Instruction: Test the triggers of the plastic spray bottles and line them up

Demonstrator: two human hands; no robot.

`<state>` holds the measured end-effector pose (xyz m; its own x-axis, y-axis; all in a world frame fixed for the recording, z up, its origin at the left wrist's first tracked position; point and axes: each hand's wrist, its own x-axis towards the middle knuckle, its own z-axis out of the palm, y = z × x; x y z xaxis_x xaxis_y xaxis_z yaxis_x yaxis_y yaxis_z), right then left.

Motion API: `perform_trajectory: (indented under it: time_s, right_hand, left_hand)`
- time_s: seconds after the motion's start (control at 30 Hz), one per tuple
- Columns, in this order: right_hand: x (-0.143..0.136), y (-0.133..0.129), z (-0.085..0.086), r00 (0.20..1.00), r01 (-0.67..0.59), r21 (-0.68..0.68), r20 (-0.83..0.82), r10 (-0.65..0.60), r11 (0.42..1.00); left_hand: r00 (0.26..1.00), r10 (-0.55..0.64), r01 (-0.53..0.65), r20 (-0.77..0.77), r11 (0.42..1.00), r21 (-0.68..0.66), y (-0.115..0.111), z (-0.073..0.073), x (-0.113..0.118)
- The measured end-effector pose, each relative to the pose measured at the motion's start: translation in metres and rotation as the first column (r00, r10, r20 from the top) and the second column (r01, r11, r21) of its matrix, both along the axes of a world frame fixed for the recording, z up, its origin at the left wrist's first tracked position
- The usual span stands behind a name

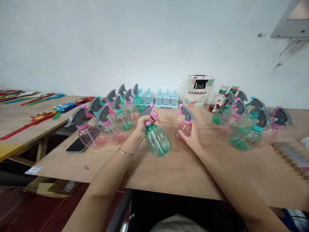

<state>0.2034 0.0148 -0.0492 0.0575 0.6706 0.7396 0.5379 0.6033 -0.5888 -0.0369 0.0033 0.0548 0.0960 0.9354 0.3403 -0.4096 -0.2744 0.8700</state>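
Note:
My left hand (143, 124) is wrapped round the grey and pink spray head of a green clear bottle (157, 141), which tilts a little above the table. My right hand (191, 135) grips the side of a pink clear spray bottle (183, 129) with a pink collar and grey head; its nozzle points left. Several pink and green spray bottles (116, 130) stand in a group to the left of my hands. Another group of spray bottles (247, 138) stands to the right.
Behind are a light blue mould tray (166, 104), a paper bag (198, 91) and labelled bottles (218, 98) by the wall. A phone (76, 145) lies on the wooden table (164, 177) at left. A second table (14, 119) holds colourful flower-shaped items (38, 118).

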Motion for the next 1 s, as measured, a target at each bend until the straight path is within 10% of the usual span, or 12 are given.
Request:
perform_trajectory:
  time_s: [1.0]
  right_hand:
    - [-0.0006, 0.0013, -0.0025, 1.0, -0.014, -0.024, -0.007, 0.014, 1.0]
  left_hand:
    - [0.99, -0.032, 0.038, -0.138, 0.999, 0.038, -0.0018, 0.0022, -0.0065]
